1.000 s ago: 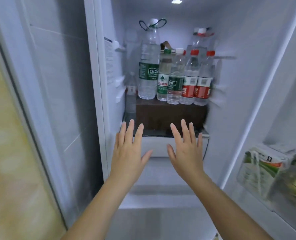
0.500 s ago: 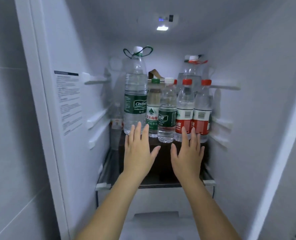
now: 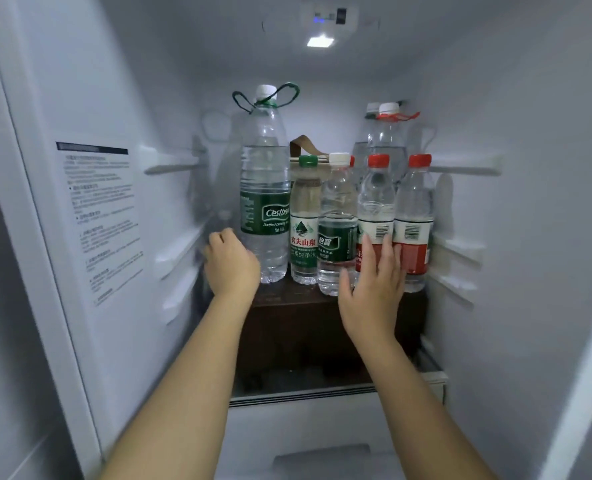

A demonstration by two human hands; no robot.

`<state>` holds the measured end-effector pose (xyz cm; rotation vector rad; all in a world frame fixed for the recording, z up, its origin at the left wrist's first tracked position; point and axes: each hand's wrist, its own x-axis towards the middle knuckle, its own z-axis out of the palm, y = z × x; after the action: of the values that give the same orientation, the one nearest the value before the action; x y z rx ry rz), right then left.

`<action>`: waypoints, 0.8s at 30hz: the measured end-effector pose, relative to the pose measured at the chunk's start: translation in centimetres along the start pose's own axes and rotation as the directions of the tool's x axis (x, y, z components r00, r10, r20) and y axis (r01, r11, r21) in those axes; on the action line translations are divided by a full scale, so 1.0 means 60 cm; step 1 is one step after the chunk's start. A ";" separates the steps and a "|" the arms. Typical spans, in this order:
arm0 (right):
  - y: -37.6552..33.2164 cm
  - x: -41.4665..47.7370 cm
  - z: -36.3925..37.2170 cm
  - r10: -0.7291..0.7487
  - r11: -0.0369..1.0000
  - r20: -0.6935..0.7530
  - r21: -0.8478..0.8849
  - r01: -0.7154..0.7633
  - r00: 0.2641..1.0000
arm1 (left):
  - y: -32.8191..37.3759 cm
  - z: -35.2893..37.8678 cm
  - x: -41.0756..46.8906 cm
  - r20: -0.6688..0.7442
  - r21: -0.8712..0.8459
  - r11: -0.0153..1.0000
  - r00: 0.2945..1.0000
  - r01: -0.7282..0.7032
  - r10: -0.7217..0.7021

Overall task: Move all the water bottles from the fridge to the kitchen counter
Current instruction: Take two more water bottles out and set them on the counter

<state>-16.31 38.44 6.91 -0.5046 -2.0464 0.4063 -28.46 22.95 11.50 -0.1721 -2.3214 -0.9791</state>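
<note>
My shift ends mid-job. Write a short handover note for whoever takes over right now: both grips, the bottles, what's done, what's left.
Left grip: fingers curled, beside the base of the big bottle; unclear whether it holds anything.
Right grip: fingers straight, touching a red-cap bottle, not closed round it.
All bottles in view stand upright on the dark box inside the fridge.
Done: none seen taken out; counter not in view.
Left: carry every bottle to the counter.
</note>
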 end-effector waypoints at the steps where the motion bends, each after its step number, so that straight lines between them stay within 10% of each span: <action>1: -0.006 0.004 0.002 -0.019 1.000 -0.008 0.001 0.019 1.000 | 0.000 0.003 0.010 0.019 0.023 1.000 1.000 0.005 -0.005; 24: -0.108 0.142 -0.036 -0.132 0.981 0.026 -0.137 0.135 0.991 | 0.025 0.001 0.206 0.494 0.275 0.956 0.868 -0.104 -0.047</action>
<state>-19.56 37.32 17.27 -0.4452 -2.1203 0.1891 -38.00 22.72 19.54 -0.3736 -2.8951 -0.6043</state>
